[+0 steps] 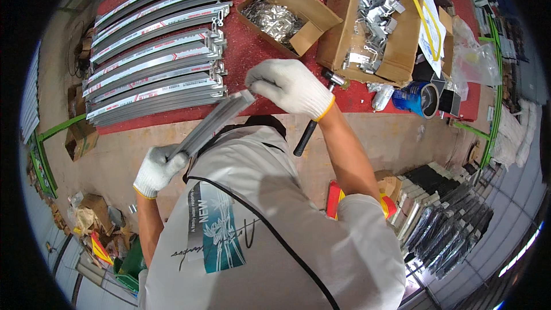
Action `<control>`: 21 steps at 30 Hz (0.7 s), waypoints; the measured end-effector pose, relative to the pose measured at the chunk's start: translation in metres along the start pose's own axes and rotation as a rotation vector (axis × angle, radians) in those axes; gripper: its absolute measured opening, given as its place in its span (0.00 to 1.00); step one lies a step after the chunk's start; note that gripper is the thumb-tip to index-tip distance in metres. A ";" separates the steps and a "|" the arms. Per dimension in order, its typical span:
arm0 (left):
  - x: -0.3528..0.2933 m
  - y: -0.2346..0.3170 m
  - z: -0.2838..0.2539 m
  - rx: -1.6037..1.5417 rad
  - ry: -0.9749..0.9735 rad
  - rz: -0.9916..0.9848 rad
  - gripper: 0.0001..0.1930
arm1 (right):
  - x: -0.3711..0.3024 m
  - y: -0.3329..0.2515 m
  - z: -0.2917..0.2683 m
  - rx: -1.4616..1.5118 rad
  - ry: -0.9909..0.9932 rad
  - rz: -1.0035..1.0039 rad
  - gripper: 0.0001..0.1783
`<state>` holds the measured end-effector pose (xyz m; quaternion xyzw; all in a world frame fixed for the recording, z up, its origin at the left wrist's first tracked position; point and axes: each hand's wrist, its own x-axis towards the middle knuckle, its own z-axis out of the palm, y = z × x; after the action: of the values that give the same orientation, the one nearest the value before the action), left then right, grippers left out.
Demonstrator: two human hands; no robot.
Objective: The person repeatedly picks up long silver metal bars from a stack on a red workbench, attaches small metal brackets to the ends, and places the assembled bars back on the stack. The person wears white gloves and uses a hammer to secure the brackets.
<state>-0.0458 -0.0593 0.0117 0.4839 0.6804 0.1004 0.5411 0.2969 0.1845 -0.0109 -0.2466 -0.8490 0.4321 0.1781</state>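
Observation:
My left hand (160,169), in a white knitted glove, is closed around the lower end of grey metal rails (215,121), held slanting in front of my body. Their upper end rises to the right, against the fingertips of my right hand (291,89). That hand, gloved too, has its fingers curled into a pinch; whatever they hold is hidden. A hammer (305,136) with a black grip lies over the table edge just beyond my right wrist. Bundled rails (155,95) with white and red labels lie in rows at the left, with small metal clips at their right ends.
On the red table (241,40) stand a small carton (313,8) of shiny metal parts and a larger carton (402,51) of metal brackets. A blue can (410,100) lies at the right edge. Dark wrapped bundles (450,229) are stacked on the floor at right.

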 end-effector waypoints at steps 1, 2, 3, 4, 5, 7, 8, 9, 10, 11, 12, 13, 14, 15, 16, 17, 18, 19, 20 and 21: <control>-0.002 -0.002 -0.002 0.015 -0.030 -0.004 0.30 | -0.005 -0.001 -0.001 -0.028 -0.014 0.009 0.11; -0.004 -0.003 -0.002 0.021 -0.004 -0.011 0.31 | -0.010 0.000 -0.003 -0.018 0.022 0.059 0.11; -0.007 -0.004 -0.003 0.035 0.015 -0.014 0.31 | -0.016 0.002 -0.004 -0.015 0.051 0.112 0.11; -0.009 -0.005 -0.003 0.047 0.023 -0.010 0.31 | -0.022 0.007 -0.007 -0.020 0.063 0.221 0.11; -0.008 -0.007 -0.004 0.056 0.043 -0.026 0.34 | -0.028 0.013 -0.009 -0.028 0.075 0.318 0.11; -0.007 -0.009 -0.007 0.066 0.055 -0.053 0.39 | -0.040 0.029 -0.002 -0.131 0.114 0.384 0.13; -0.007 -0.009 -0.007 0.032 0.069 -0.029 0.34 | -0.043 0.037 0.007 -0.183 0.122 0.420 0.13; -0.005 -0.009 -0.008 0.027 0.075 -0.043 0.32 | -0.045 0.045 0.016 -0.236 0.131 0.455 0.14; -0.003 -0.010 -0.008 0.022 0.079 -0.059 0.31 | -0.046 0.051 0.026 -0.274 0.124 0.560 0.15; -0.002 -0.010 -0.008 0.015 0.081 -0.075 0.29 | -0.047 0.056 0.034 -0.262 0.126 0.609 0.16; 0.000 -0.010 -0.007 -0.022 0.088 -0.090 0.29 | -0.046 0.057 0.040 -0.287 0.176 0.586 0.16; 0.001 -0.009 -0.005 -0.038 0.091 -0.079 0.28 | -0.047 0.054 0.043 -0.320 0.147 0.703 0.17; 0.001 -0.008 -0.003 -0.052 0.095 -0.069 0.27 | -0.048 0.048 0.043 -0.375 0.155 0.760 0.17; 0.003 -0.008 -0.001 -0.083 0.092 -0.060 0.26 | -0.054 0.039 0.036 -0.340 0.257 0.639 0.16; 0.004 -0.007 0.001 -0.070 0.100 -0.057 0.26 | -0.064 0.025 0.025 -0.308 0.324 0.576 0.16; 0.005 -0.006 0.002 -0.072 0.096 -0.057 0.26 | -0.071 0.016 0.009 -0.276 0.392 0.501 0.16; 0.005 -0.005 0.004 -0.092 0.078 -0.074 0.26 | -0.078 0.010 -0.013 -0.289 0.447 0.474 0.16; 0.005 -0.004 0.006 -0.084 0.092 -0.060 0.25 | -0.090 0.005 -0.037 -0.304 0.521 0.356 0.16; 0.006 -0.002 0.008 -0.092 0.094 -0.059 0.25 | -0.095 0.008 -0.060 -0.403 0.511 0.544 0.18; 0.008 -0.001 0.009 -0.098 0.093 -0.061 0.24 | -0.096 0.019 -0.086 -0.512 0.530 0.553 0.19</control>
<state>-0.0380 -0.0570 0.0025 0.4305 0.7136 0.1395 0.5348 0.4242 0.1944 0.0132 -0.6021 -0.7557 0.1619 0.2006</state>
